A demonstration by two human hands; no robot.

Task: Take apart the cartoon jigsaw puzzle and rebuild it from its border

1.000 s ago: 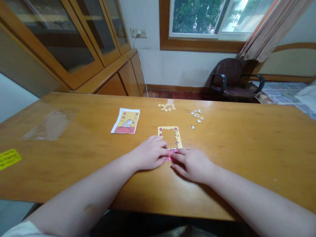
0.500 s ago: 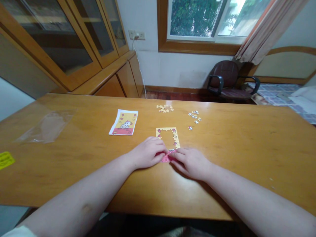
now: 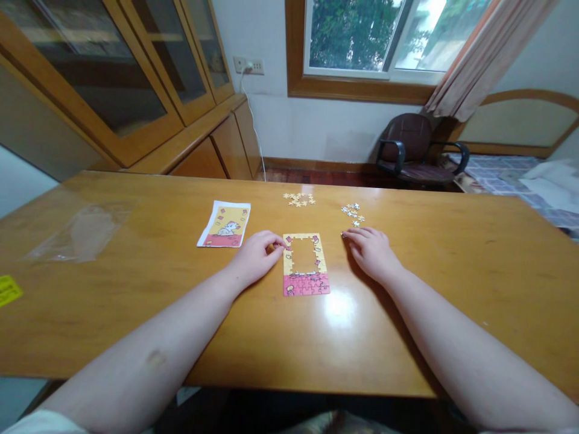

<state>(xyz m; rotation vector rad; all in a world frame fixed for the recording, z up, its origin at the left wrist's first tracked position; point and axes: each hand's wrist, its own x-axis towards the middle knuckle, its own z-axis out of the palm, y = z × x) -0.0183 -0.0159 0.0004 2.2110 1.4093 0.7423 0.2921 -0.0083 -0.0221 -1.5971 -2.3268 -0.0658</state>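
A partly assembled jigsaw puzzle (image 3: pixel 306 284) lies flat on the wooden table, pink along the bottom, with a yellow border round a bare rectangular opening. My left hand (image 3: pixel 259 256) rests at its upper left side, thumb and fingers drawn together on the edge. Right of the puzzle, my right hand (image 3: pixel 371 252) has its fingertips down on a small puzzle piece (image 3: pixel 344 234), which they mostly cover. Just beyond lie several loose white-patterned pieces (image 3: pixel 353 211). Farther back is a group of yellow pieces (image 3: pixel 298 199).
A printed picture sheet (image 3: pixel 225 225) with a white animal lies left of the puzzle. Clear plastic wrapping (image 3: pixel 81 232) and a yellow label (image 3: pixel 9 290) are on the left of the table (image 3: pixel 271 343). An armchair (image 3: pixel 409 144) stands beyond the far edge.
Both hands have left the pink bottom part of the puzzle. My left hand moved up to its left edge; my right hand moved right and away from me, onto the single piece.
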